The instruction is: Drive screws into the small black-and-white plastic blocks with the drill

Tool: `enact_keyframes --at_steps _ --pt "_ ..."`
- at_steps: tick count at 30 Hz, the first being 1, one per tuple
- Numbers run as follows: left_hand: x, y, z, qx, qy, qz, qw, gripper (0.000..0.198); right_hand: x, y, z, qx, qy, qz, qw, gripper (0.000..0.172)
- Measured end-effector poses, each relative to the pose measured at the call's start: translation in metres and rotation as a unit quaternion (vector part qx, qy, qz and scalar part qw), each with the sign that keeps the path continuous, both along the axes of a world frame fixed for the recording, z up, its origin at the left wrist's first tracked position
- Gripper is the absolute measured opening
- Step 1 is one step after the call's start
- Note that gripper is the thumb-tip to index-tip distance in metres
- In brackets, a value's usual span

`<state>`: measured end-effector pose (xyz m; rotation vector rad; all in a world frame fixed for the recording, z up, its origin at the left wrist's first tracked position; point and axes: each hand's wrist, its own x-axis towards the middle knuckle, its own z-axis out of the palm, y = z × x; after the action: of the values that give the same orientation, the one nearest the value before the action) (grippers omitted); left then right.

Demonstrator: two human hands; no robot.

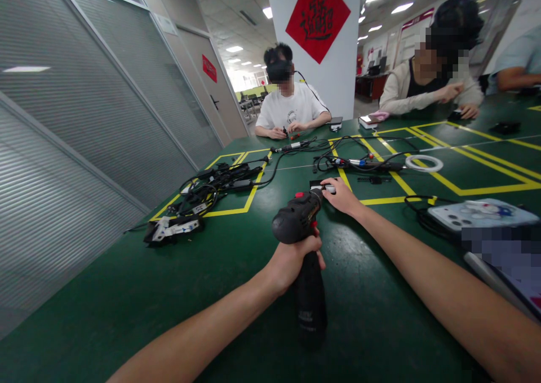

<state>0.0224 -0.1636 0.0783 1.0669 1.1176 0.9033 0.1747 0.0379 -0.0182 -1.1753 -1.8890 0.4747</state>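
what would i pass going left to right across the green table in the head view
cable pile → left hand gripping the cordless screwdriver → right hand → white ring → phone

Cable tangle (pixel 211 186), white ring (pixel 424 163), phone (pixel 477 214) on green table (pixel 127 293)

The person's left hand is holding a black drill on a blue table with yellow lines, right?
Not quite: the table is green, not blue, as the head view shows. The rest is right: the left hand holds the black drill, and yellow lines run across the table.
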Motion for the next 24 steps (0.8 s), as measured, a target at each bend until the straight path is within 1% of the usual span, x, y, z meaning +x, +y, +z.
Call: enact_keyframes --at_steps 7,12,24 --pt "0.0000 0.0001 0.0002 -0.006 -0.007 -0.002 1.000 0.017 -0.0002 -0.0011 0.0013 -0.005 0.001 0.000 1.000 0.029" --pt "0.0007 0.0003 0.0022 -0.003 -0.004 0.007 1.000 0.016 -0.0002 -0.0017 0.0016 -0.005 -0.001 0.000 1.000 0.028" --pt "-0.0004 0.0003 0.0009 0.004 -0.003 -0.006 1.000 0.015 0.0001 -0.0032 0.0026 0.000 0.002 0.003 1.000 0.028"
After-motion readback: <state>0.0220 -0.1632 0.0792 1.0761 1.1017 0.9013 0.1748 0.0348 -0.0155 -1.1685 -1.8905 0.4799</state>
